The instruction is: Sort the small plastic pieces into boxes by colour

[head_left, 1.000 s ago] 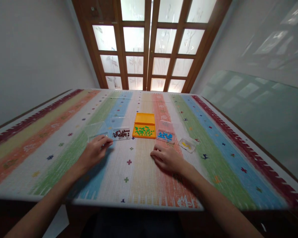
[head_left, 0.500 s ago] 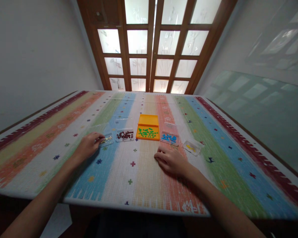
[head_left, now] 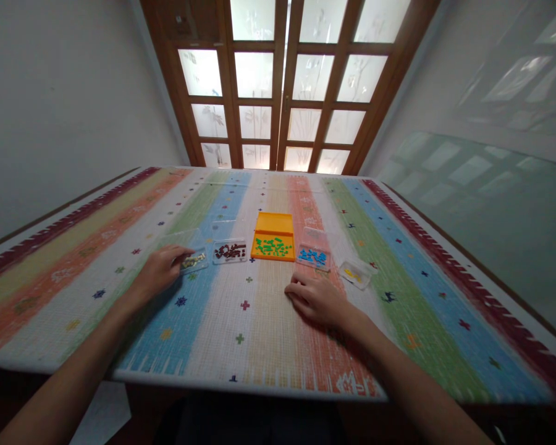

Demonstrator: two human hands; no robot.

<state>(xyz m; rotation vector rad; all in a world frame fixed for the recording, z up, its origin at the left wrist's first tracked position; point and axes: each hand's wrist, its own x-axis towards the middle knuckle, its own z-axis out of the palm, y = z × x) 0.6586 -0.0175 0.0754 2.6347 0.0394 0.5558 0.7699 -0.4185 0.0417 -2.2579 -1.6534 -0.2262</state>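
Note:
At the left end of a row of small boxes, my left hand [head_left: 163,269] reaches over the near left side of a clear plastic box [head_left: 202,266] of pale pieces. Its fingers are drawn together at the box; whatever is between the fingertips is hidden. My right hand [head_left: 317,299] rests on the tablecloth with its fingers curled in, and no object shows in it. Just beyond it stands a clear box [head_left: 327,267] of small blue pieces [head_left: 313,256]. To its right is another clear box [head_left: 365,279] with a few yellow pieces [head_left: 352,275].
Mid-row, an open orange case [head_left: 274,222] holds small green pieces [head_left: 272,247]. Left of it stands a clear box [head_left: 219,262] of dark brown-red pieces [head_left: 230,251]. All sit on a striped tablecloth [head_left: 222,327]. Past the table are glass-paned wooden doors [head_left: 280,123].
The view has shifted slightly, so everything sits a little further left. My left hand stays at the box of pale pieces. My right hand keeps its place on the cloth.

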